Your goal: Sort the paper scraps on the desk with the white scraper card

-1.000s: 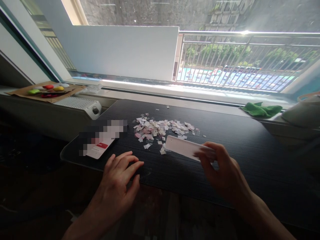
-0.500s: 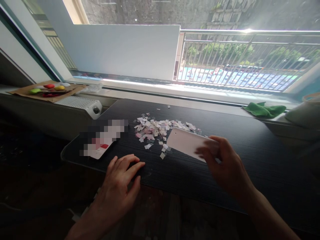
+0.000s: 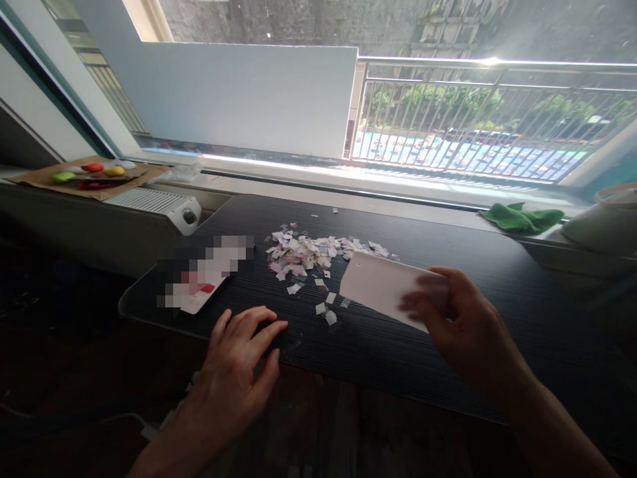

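My right hand (image 3: pixel 455 312) grips a flat, whitish translucent card-like sheet (image 3: pixel 381 285) by its right end. A small hole shows near the sheet's far left corner. Just left of the sheet lies a heap of small paper scraps (image 3: pixel 303 252), white and pinkish, with several loose pieces in front of it. My left hand (image 3: pixel 243 352) rests at the table's front edge with its fingers apart, holding nothing. Beyond it, on the left side of the dark table (image 3: pixel 478 265), is a flat white item with red marks (image 3: pixel 202 299), partly blurred out.
A green cloth (image 3: pixel 522 218) lies on the sill at the right, beside a pale rounded object (image 3: pixel 604 219). At the left are a radiator (image 3: pixel 164 202) and a brown board (image 3: pixel 30 180) bearing colourful items. A window with a railing (image 3: pixel 458 119) stands behind the table.
My right hand and the sheet have moved slightly right, away from the heap. Several loose scraps in front of the heap have shifted. My left hand stays in place.
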`<action>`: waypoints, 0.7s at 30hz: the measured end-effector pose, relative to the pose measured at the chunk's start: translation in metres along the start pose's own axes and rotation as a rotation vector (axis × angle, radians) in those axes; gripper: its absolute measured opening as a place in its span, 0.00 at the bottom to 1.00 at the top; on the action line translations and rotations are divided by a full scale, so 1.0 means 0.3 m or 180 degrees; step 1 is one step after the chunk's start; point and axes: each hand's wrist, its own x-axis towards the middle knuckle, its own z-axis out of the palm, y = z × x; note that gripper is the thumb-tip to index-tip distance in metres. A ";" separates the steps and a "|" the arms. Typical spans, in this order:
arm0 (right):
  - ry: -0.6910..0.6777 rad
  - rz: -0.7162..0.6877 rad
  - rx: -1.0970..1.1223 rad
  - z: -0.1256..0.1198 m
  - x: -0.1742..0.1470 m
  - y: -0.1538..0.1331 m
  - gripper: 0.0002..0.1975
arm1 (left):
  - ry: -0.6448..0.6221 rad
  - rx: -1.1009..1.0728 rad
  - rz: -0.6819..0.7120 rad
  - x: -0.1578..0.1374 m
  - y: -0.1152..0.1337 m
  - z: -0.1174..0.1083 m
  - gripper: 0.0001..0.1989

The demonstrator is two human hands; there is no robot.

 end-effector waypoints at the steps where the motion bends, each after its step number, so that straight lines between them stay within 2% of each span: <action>1: -0.0040 0.0001 0.0077 0.008 0.013 0.003 0.14 | 0.0007 0.0006 0.0006 -0.001 0.000 -0.001 0.15; 4: -0.0214 -0.0020 0.0185 0.016 0.037 0.011 0.14 | 0.0015 0.0034 0.0029 -0.002 0.000 -0.003 0.15; 6: -0.0232 -0.0040 -0.0096 -0.001 0.036 0.009 0.14 | 0.0010 0.0044 0.0052 -0.003 -0.002 -0.003 0.15; 9: -0.0011 -0.0052 -0.0531 -0.042 0.016 -0.004 0.13 | -0.0007 0.0040 0.0104 -0.004 -0.008 0.000 0.15; 12: 0.0119 -0.0037 -0.0520 -0.064 -0.001 -0.018 0.13 | -0.0007 0.0052 0.0141 -0.004 -0.012 0.003 0.15; 17: -0.0085 -0.0073 -0.0209 -0.035 0.025 -0.005 0.13 | 0.0023 0.0057 0.0105 -0.002 -0.010 0.002 0.15; 19: -0.0152 -0.0144 -0.0360 -0.030 0.043 0.010 0.13 | -0.0002 0.0068 0.0097 -0.002 -0.009 0.001 0.16; 21: -0.0035 -0.0199 -0.0741 -0.043 0.049 0.023 0.12 | -0.0002 0.0089 0.0092 -0.003 -0.009 0.001 0.16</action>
